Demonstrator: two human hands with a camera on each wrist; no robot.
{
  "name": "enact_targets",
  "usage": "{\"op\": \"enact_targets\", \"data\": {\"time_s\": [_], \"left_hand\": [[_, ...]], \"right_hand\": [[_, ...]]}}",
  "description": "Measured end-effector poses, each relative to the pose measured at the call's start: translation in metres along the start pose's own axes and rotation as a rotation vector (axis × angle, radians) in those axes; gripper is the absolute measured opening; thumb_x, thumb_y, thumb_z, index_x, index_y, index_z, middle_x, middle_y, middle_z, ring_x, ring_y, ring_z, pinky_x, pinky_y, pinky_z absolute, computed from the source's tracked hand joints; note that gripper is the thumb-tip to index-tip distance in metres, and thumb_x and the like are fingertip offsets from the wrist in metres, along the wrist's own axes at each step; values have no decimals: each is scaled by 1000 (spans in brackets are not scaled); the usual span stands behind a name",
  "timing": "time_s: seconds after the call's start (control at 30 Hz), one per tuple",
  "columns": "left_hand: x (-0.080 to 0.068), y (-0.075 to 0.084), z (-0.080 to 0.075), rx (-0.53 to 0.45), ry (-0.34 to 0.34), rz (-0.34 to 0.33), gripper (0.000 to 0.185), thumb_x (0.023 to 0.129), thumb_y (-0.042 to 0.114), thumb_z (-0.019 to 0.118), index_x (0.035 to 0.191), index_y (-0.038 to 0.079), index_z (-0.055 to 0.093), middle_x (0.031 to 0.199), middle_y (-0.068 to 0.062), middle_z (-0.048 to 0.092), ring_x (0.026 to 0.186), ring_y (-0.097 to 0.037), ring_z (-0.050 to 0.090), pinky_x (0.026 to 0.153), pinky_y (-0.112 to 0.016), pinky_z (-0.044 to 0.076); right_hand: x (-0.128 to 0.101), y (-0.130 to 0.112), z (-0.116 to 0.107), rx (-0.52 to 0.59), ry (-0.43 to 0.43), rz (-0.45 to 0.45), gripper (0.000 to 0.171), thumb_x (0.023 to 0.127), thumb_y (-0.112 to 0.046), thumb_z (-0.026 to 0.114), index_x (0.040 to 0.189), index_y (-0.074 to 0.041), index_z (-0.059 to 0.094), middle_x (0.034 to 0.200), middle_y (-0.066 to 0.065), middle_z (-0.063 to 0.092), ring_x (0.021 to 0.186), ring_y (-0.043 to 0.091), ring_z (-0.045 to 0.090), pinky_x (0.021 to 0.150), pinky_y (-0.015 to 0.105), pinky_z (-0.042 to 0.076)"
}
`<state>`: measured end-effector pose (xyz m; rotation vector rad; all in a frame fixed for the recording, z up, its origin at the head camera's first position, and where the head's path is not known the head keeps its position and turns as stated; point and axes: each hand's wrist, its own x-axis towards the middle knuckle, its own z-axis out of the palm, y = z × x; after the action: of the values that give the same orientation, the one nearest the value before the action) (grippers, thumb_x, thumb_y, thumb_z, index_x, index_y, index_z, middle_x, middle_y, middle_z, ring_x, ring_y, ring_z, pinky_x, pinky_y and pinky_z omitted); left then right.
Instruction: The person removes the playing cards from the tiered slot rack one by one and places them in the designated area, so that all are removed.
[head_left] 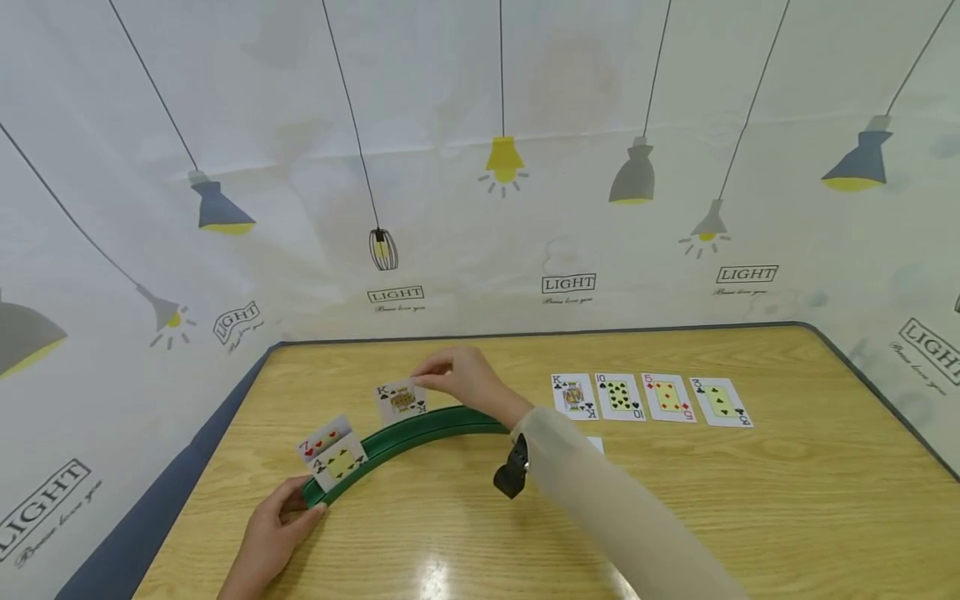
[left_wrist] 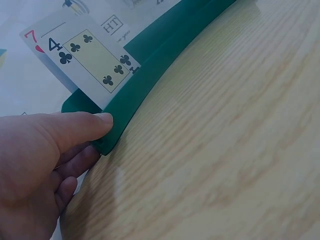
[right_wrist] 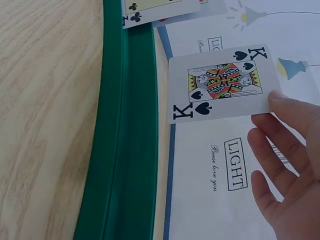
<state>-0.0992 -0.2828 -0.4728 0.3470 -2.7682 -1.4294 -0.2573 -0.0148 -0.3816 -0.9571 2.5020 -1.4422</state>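
Fingers [right_wrist: 280,107] pinch spade card [right_wrist: 222,84] marked "K".

Left hand [head_left: 273,533] grips; right hand [head_left: 467,379] pinches, outstretched.

Open tabletop [head_left: 750,517] near side, right of sleeve [head_left: 600,492]. Curved green rack [head_left: 420,433] blocking the middle-left, cards [head_left: 330,450] standing in its left end. Row of four cards [head_left: 648,397] flat at far right. Backdrop [head_left: 480,208] closing off the far edge and both sides.
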Motion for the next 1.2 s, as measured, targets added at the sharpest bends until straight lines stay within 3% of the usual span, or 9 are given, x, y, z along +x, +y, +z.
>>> {"op": "enact_targets", "data": {"time_s": [0.7,1.2], "left_hand": [[0,1,-2,0,-12,-6,44,86,13,65,126,1,51,115,-17,56,96,-23,56,72,-23,47],[0,-3,0,15,-18,-23,46,87,18,65,126,1,50,116,-17,56,98,-24,55,74,-25,47]], "right_hand": [[-31,-4,-71,-80,88,-70,12,86,-19,66,92,-11,73,86,-3,67,79,12,58,69,30,48],[-75,19,-128,-210,170,-77,14,87,-16,64,94,-6,71,85,0,66,79,15,59,73,37,48]]}}
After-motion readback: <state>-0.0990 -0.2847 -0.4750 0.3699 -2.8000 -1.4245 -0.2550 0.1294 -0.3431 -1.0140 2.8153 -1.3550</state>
